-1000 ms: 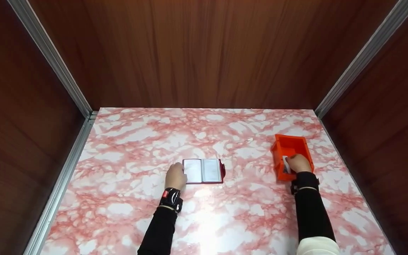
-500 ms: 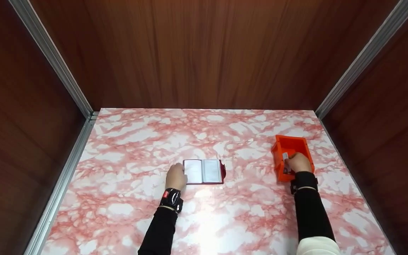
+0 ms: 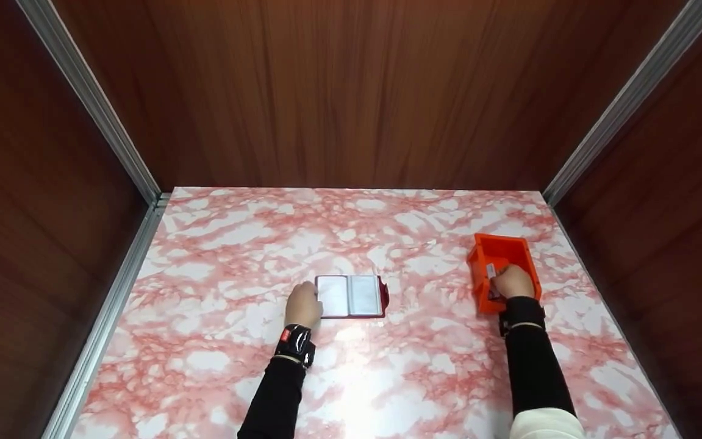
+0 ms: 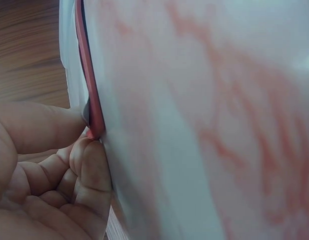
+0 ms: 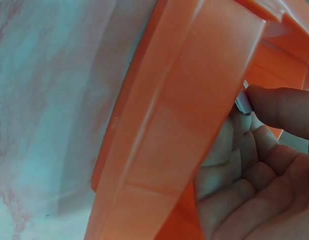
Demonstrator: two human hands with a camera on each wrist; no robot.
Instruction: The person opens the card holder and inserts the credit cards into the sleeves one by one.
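An open card holder [image 3: 363,295] with a dark red cover and clear sleeves lies flat near the middle of the table. My left hand [image 3: 303,305] pinches its left edge; in the left wrist view, the thumb and a finger meet on the red cover edge [image 4: 93,95]. At the right, my right hand [image 3: 514,281] reaches into an orange plastic bin [image 3: 503,245]. Between its thumb and fingers it pinches a thin card, whose whitish edge [image 5: 243,103] shows in the right wrist view. The hand and the bin wall hide most of the card.
The table [image 3: 216,256] has a red and white marbled top. Brown wood-grain panels [image 3: 351,91] stand at the back and both sides, with metal rails [image 3: 100,110] at the corners. A bright glare lies on the table in front of the card holder.
Inside the bin, the right hand has shifted slightly, and less of the card's pale face shows than one second ago. The left hand and the card holder stay in place.
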